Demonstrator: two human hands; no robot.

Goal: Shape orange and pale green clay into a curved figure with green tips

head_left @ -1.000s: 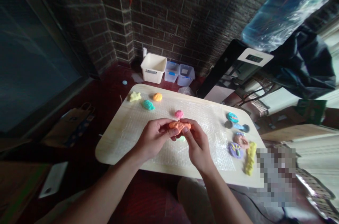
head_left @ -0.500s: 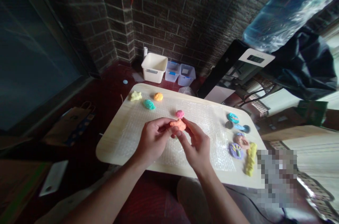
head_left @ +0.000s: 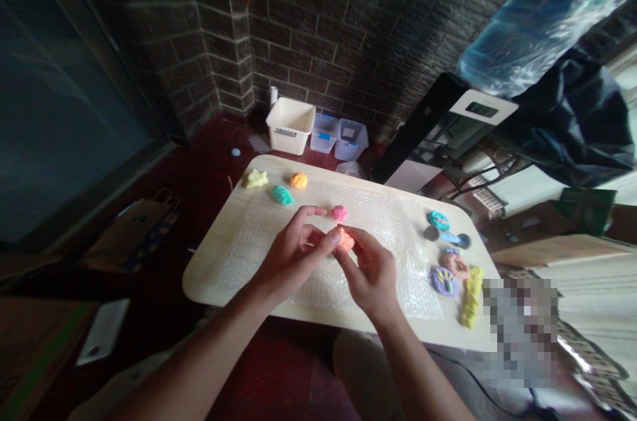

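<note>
A small lump of orange modelling clay is pinched between the thumb and fingers of my right hand, above the middle of the table. My left hand is beside it, its thumb tip touching the clay's left side. The left index finger is lifted and stretched out, and the other left fingers stand apart from the clay. Just beyond my hands a pink clay ball sits on the bubble wrap.
Yellow, teal and orange-yellow clay pieces lie at the table's far left. Several shaped pieces, among them a purple disc and a yellow strip, line the right side. Bins stand on the floor behind.
My left index finger has lifted off the orange clay and straightened. The clay has turned and shifted slightly right, staying in my right hand's pinch.
</note>
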